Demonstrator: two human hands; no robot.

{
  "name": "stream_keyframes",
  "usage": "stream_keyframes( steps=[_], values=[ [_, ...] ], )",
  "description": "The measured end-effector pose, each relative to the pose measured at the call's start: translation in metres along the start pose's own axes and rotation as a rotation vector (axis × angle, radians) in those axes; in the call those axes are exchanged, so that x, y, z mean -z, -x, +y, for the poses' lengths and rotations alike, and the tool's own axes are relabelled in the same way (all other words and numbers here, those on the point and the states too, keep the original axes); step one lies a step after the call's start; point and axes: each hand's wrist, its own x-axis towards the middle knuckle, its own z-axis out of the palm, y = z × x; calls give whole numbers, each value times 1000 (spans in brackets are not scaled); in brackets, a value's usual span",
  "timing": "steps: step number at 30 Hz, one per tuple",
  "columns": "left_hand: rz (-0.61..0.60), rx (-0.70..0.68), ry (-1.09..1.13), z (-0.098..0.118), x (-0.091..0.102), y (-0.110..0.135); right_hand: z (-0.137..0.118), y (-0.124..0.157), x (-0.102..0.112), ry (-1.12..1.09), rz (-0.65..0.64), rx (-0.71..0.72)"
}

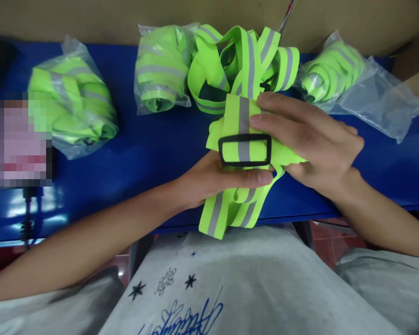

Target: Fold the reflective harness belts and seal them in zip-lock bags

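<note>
A neon-yellow reflective strap (232,111) with a grey stripe lies folded between my hands above the table's front part. On it is a black rectangular buckle (245,164). My left hand (226,179) grips the strap from below, its thumb lying along the underside of the buckle. From the right, my right hand (310,135) is closed on the same strap, fingertips on its upper face beside the buckle. Loose ends of strap (214,216) hang below my hands past the table edge. More looped strap (250,60) lies just beyond them.
On the blue table (153,149) lie clear bags of yellow straps: one bag (73,102) at left, another bag (162,70) at centre, a third bag (331,70) at right. Beside that one lies a flat clear bag (380,100). A blurred-out item (23,144) and cable stand at far left.
</note>
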Motion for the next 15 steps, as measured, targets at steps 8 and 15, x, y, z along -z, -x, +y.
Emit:
stream_keyframes(
  steps=[8,15],
  values=[
    [6,-47,99,-17,2,-6,-12,3,-4,5,27,-151],
    [17,11,81,-5,-1,-1,-1,-5,7,30,141,-47]
  ],
)
